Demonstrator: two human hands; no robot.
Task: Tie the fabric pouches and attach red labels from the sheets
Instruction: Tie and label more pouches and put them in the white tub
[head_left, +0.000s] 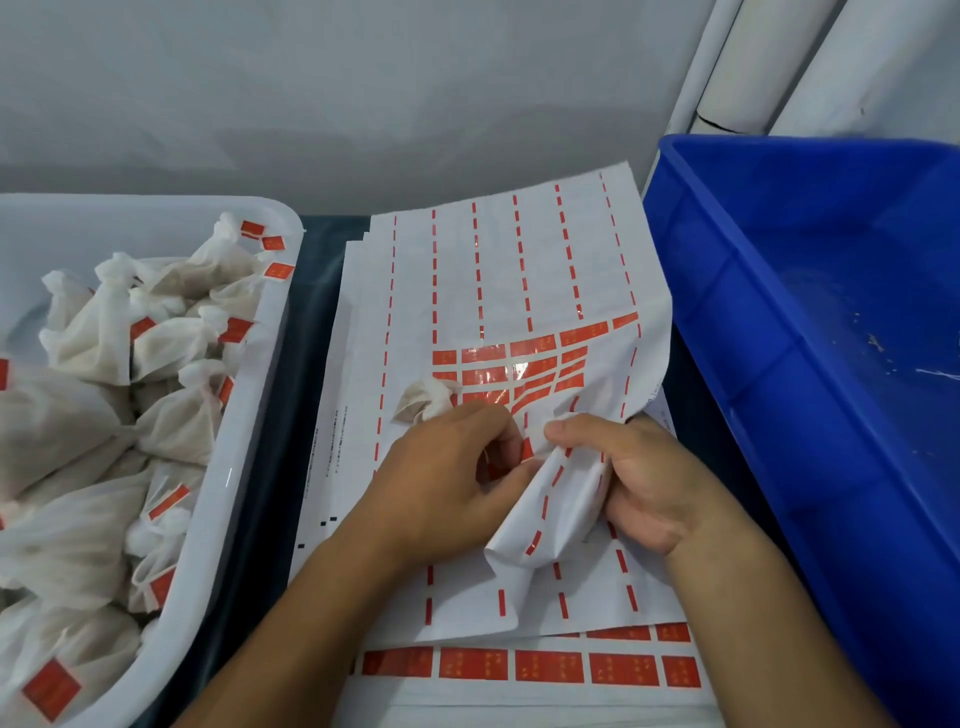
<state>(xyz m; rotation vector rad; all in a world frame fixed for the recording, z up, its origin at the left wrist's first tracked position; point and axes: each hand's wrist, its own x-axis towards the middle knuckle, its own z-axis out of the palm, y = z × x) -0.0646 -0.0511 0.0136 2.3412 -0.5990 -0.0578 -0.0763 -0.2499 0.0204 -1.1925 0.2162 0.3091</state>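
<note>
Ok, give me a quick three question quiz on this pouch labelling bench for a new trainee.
1. True or false: the blue bin holds finished pouches.
2. Which hand grips the bent label sheet? A: left hand. B: right hand.
3. Fill in: the labelled pouches lie in the ___ tub.

Key: 1 false, no pouches show in it. 2 B, while the left hand holds a pouch and pinches at a red label. 3 white.
</note>
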